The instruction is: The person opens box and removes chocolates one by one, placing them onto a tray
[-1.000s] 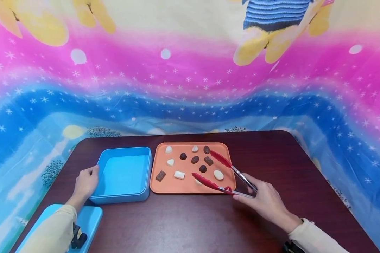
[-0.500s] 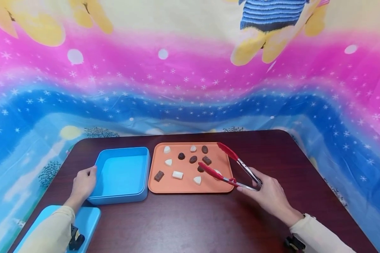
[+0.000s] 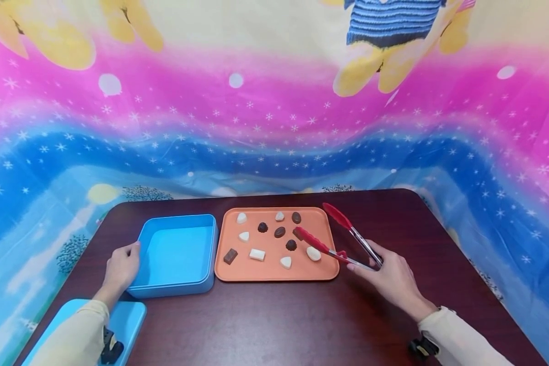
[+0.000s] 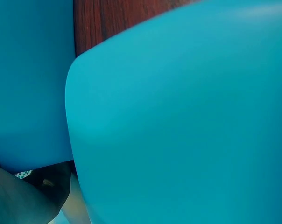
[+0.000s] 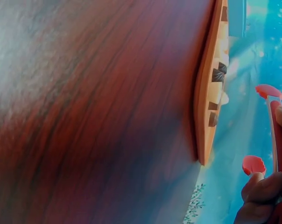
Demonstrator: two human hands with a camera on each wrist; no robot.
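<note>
My left hand holds the left wall of an open blue box, thumb at the rim. The inside of the box shows only its bare floor. Red-tipped metal tongs are gripped in my right hand, their arms spread apart with nothing between the tips. One tip overlaps a brown rectangular chocolate in the head view; the other is past the right rim of the orange tray. Several brown and white chocolates lie spread over this tray, among them a white oval one and a dark round one.
A light blue lid lies at the front left, partly under my left sleeve, and fills much of the left wrist view. The dark wooden table ends at a printed cloth backdrop behind it. Box and tray stand side by side.
My right hand has drawn the tongs to the right and slightly back, from over the tray toward its right rim. The white chocolate they covered now shows. The left hand stays at the box.
</note>
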